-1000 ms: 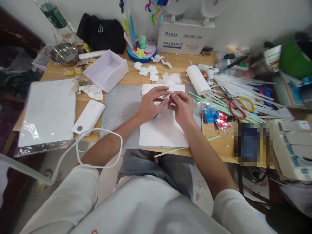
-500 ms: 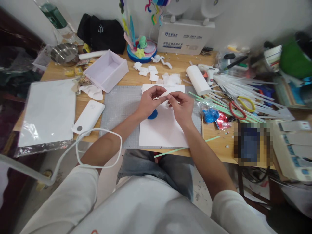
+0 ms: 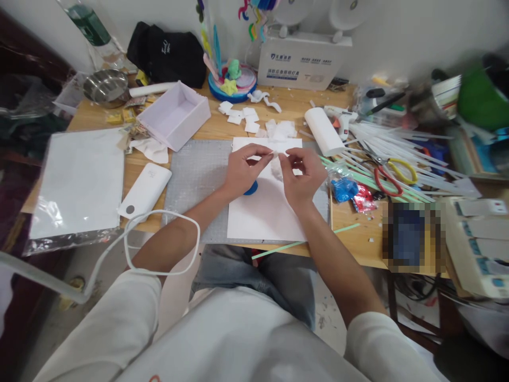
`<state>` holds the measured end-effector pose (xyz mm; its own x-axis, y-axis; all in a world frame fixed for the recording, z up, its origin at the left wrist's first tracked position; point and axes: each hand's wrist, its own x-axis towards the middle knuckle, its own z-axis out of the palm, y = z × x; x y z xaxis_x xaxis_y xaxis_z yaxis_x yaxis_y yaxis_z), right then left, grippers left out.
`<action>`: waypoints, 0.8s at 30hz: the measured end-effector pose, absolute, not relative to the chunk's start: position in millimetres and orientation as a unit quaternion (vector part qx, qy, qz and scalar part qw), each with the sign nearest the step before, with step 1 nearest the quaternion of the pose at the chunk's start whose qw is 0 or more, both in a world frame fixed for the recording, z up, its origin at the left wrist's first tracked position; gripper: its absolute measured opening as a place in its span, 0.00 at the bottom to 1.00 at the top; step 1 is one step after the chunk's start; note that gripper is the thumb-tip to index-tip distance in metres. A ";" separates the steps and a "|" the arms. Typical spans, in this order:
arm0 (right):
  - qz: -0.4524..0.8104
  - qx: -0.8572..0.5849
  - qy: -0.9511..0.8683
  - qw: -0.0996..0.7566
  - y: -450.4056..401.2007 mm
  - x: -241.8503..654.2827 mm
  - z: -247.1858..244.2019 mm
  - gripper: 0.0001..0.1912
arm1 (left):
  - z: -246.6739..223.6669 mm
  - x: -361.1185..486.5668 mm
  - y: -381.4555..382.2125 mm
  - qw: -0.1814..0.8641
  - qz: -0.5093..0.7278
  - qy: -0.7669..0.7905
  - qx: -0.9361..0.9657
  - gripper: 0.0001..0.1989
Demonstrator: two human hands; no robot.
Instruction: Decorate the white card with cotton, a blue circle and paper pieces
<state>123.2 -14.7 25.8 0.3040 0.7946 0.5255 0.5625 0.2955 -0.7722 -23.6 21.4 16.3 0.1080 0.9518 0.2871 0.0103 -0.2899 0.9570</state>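
My left hand [image 3: 245, 170] and my right hand [image 3: 304, 176] meet over a white sheet of paper [image 3: 266, 220], fingertips pinched. Between them is a small white piece of tissue paper [image 3: 275, 154], mostly covered by the fingers. A round blue piece [image 3: 252, 188] lies on the sheet, partly hidden behind my left hand. Some crumpled white tissue [image 3: 277, 168] shows below the fingertips. Beneath the sheet is a grey cutting mat [image 3: 186, 185]. Small white paper squares [image 3: 251, 127] lie beyond my hands.
A lilac box [image 3: 175, 114] and a white power bank [image 3: 145, 190] stand to the left. Rightward are a white roll [image 3: 324, 131], a glue gun [image 3: 344, 121], scissors [image 3: 384, 178] and many plastic sticks [image 3: 393, 138]. A decorated blue base [image 3: 233, 95] sits at the back.
My right hand has shifted slightly right and turned, its fingers now curled. The white piece, earlier showing as a strip above the left fingers, is now mostly covered between both pinches.
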 end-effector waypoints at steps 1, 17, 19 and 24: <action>0.135 -0.584 -0.563 0.569 -15.4 120.9 25.8 0.10 | 17.1 -23.6 18.9 0.416 0.541 0.400 0.612 0.07; 0.467 -0.500 -0.373 0.626 -11.1 113.7 23.2 0.11 | 8.4 -25.0 15.5 0.326 0.531 0.359 0.695 0.16; 0.472 -0.496 -0.376 0.625 -11.6 113.7 24.4 0.10 | 6.7 -24.8 16.5 0.326 0.532 0.364 0.691 0.15; 0.478 -0.500 -0.372 0.619 -11.4 113.8 25.0 0.10 | 3.8 -23.8 17.5 0.324 0.534 0.371 0.687 0.14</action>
<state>113.8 -11.4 25.0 0.2663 0.9638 -0.0169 -0.2206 0.0439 -0.9744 -23.8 17.5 3.8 0.1533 0.8563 0.4933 0.1644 -0.5143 0.8417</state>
